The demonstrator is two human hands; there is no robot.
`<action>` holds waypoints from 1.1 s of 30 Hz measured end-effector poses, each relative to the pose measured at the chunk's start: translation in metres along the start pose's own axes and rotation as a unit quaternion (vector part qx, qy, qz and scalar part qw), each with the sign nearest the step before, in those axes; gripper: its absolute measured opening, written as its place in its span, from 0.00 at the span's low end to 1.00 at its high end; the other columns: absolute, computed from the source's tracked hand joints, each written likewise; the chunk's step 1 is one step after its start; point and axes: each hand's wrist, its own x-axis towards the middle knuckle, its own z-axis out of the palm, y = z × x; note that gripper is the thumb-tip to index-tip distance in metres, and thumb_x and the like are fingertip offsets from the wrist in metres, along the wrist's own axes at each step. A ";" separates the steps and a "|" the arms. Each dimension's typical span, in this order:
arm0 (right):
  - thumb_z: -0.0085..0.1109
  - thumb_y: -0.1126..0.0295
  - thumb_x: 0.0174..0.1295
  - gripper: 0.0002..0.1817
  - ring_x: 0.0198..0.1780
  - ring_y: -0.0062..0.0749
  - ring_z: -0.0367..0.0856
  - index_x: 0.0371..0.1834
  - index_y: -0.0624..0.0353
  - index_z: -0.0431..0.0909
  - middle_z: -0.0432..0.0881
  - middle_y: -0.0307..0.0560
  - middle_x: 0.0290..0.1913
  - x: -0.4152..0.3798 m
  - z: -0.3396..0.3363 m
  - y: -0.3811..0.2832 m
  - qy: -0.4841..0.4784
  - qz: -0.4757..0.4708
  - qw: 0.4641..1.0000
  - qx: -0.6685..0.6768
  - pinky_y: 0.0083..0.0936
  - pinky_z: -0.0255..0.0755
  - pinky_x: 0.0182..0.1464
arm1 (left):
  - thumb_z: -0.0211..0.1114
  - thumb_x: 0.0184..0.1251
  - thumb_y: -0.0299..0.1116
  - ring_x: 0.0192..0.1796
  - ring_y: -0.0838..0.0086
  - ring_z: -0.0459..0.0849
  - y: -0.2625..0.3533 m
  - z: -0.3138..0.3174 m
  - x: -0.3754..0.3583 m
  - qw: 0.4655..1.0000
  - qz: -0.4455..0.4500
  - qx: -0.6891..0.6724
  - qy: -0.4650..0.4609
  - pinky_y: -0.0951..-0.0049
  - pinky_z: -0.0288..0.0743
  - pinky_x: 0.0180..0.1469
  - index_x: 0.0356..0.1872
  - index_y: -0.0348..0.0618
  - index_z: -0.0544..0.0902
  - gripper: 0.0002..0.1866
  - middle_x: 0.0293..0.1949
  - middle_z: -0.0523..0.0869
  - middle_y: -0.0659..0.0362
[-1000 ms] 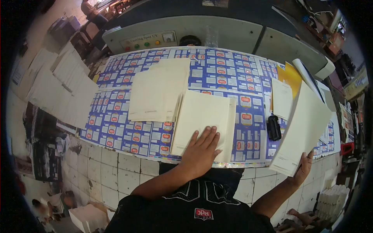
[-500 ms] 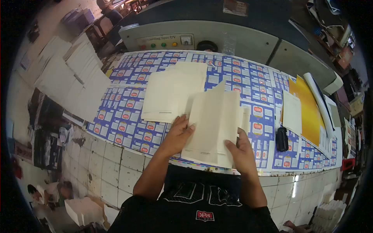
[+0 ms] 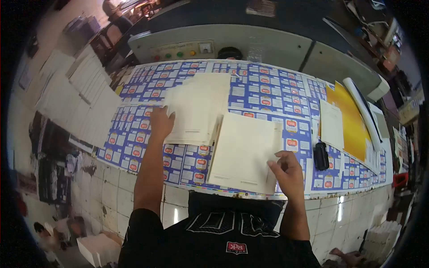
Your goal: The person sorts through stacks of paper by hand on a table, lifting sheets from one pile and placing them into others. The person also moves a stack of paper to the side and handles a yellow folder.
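Note:
My left hand point(image 3: 161, 123) is at the left edge of a stack of cream paper sheets point(image 3: 199, 105), its thumb and fingers apart. The sheets in that stack are unevenly fanned, with a short printed line near the bottom. Closer to me lies a second cream stack point(image 3: 243, 152), flat on top and with small print along its lower edge. Beside its lower right edge, my right hand point(image 3: 289, 175) is open, thumb and forefinger spread at the paper's border.
Blue printed sheets point(image 3: 268, 100) cover the table. On the right are a black object point(image 3: 321, 156), a small cream pile point(image 3: 331, 125), a yellow sheet point(image 3: 348, 120) and a white roll point(image 3: 362, 111). Tall paper stacks point(image 3: 67, 105) stand left. A machine panel point(image 3: 241, 38) borders the back.
My left hand has left the near stack and moved up and left to the far stack. The raised, bent sheet now lies flat. My right hand has eased outward from the paper.

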 end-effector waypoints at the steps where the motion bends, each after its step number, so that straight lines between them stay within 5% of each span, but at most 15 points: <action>1: 0.75 0.64 0.54 0.29 0.37 0.32 0.78 0.52 0.65 0.71 0.77 0.48 0.40 -0.005 -0.001 -0.007 0.025 0.019 0.997 -0.068 0.29 0.71 0.35 | 0.65 0.66 0.37 0.60 0.56 0.77 -0.012 0.014 0.000 0.997 -0.030 0.065 0.034 0.56 0.70 0.61 0.62 0.38 0.76 0.25 0.56 0.80 0.46; 2: 0.75 0.64 0.54 0.29 0.37 0.32 0.78 0.52 0.65 0.71 0.77 0.48 0.40 -0.006 0.001 -0.003 0.037 0.023 0.997 -0.065 0.29 0.71 0.35 | 0.66 0.65 0.39 0.65 0.50 0.71 -0.012 0.024 0.001 0.988 -0.057 0.129 0.069 0.51 0.66 0.64 0.64 0.41 0.75 0.27 0.62 0.75 0.44; 4: 0.79 0.56 0.48 0.35 0.46 0.46 0.76 0.52 0.66 0.71 0.75 0.56 0.44 -0.009 0.010 0.009 0.172 -0.165 0.941 -0.242 0.39 0.71 0.44 | 0.65 0.65 0.38 0.69 0.47 0.63 0.026 0.007 -0.013 0.978 -0.093 0.160 0.099 0.47 0.61 0.66 0.64 0.42 0.75 0.27 0.69 0.66 0.45; 6: 0.80 0.50 0.44 0.39 0.52 0.55 0.71 0.51 0.66 0.70 0.72 0.61 0.48 -0.009 0.016 0.007 0.153 -0.123 0.951 -0.238 0.45 0.68 0.52 | 0.66 0.65 0.37 0.68 0.47 0.63 0.037 0.001 -0.023 0.968 -0.016 0.091 0.235 0.45 0.59 0.66 0.64 0.43 0.76 0.26 0.67 0.68 0.45; 9: 0.79 0.56 0.48 0.35 0.48 0.50 0.76 0.52 0.66 0.70 0.75 0.59 0.45 -0.005 0.018 0.013 0.126 -0.092 0.958 -0.240 0.40 0.72 0.50 | 0.65 0.65 0.35 0.68 0.49 0.64 0.081 -0.008 -0.055 0.967 0.056 0.042 0.244 0.48 0.56 0.68 0.61 0.43 0.78 0.23 0.66 0.69 0.45; 11: 0.75 0.66 0.53 0.30 0.43 0.41 0.80 0.55 0.67 0.70 0.80 0.53 0.41 -0.007 0.005 0.013 0.105 0.037 0.993 -0.031 0.32 0.74 0.46 | 0.65 0.65 0.35 0.68 0.50 0.65 0.108 -0.008 -0.079 0.963 0.104 0.015 0.247 0.49 0.55 0.68 0.60 0.42 0.78 0.22 0.66 0.70 0.45; 15: 0.67 0.79 0.55 0.23 0.39 0.23 0.80 0.56 0.67 0.74 0.82 0.41 0.37 -0.006 -0.010 0.050 0.133 0.053 0.979 0.144 0.22 0.74 0.43 | 0.65 0.63 0.32 0.68 0.53 0.66 0.161 -0.003 -0.126 0.964 0.202 -0.055 0.166 0.50 0.54 0.69 0.57 0.38 0.79 0.20 0.64 0.72 0.47; 19: 0.65 0.80 0.57 0.19 0.36 0.19 0.79 0.53 0.66 0.76 0.82 0.39 0.34 -0.017 -0.026 0.060 0.219 0.038 0.961 0.163 0.16 0.72 0.42 | 0.68 0.60 0.33 0.68 0.53 0.66 0.218 0.001 -0.164 0.955 0.284 -0.087 0.018 0.54 0.53 0.69 0.59 0.39 0.79 0.24 0.65 0.72 0.48; 23: 0.64 0.79 0.59 0.15 0.36 0.19 0.79 0.50 0.67 0.79 0.83 0.39 0.34 -0.023 -0.033 0.065 0.238 0.013 0.950 0.202 0.16 0.72 0.42 | 0.65 0.66 0.40 0.70 0.51 0.63 0.239 0.014 -0.175 0.955 0.273 -0.099 -0.066 0.50 0.53 0.69 0.63 0.34 0.73 0.28 0.68 0.68 0.45; 30: 0.62 0.73 0.65 0.07 0.44 0.28 0.80 0.41 0.65 0.82 0.84 0.44 0.41 -0.047 -0.105 0.084 0.362 -0.019 0.926 0.101 0.25 0.73 0.50 | 0.56 0.72 0.52 0.78 0.45 0.49 0.262 0.028 -0.175 0.952 0.266 -0.053 -0.139 0.41 0.42 0.74 0.70 0.26 0.59 0.40 0.74 0.55 0.36; 32: 0.60 0.72 0.66 0.05 0.52 0.39 0.77 0.39 0.63 0.81 0.82 0.47 0.46 -0.054 -0.116 0.086 0.451 -0.098 0.849 -0.259 0.29 0.69 0.57 | 0.52 0.72 0.57 0.79 0.46 0.47 0.268 0.040 -0.175 0.951 0.277 0.006 -0.139 0.41 0.40 0.75 0.70 0.24 0.59 0.42 0.75 0.53 0.34; 33: 0.58 0.72 0.67 0.06 0.50 0.34 0.76 0.40 0.64 0.79 0.81 0.46 0.45 -0.062 -0.125 0.084 0.412 -0.067 0.878 -0.236 0.27 0.69 0.54 | 0.51 0.73 0.59 0.79 0.46 0.47 0.269 0.047 -0.173 0.953 0.268 0.026 -0.137 0.41 0.39 0.75 0.70 0.24 0.58 0.44 0.74 0.52 0.33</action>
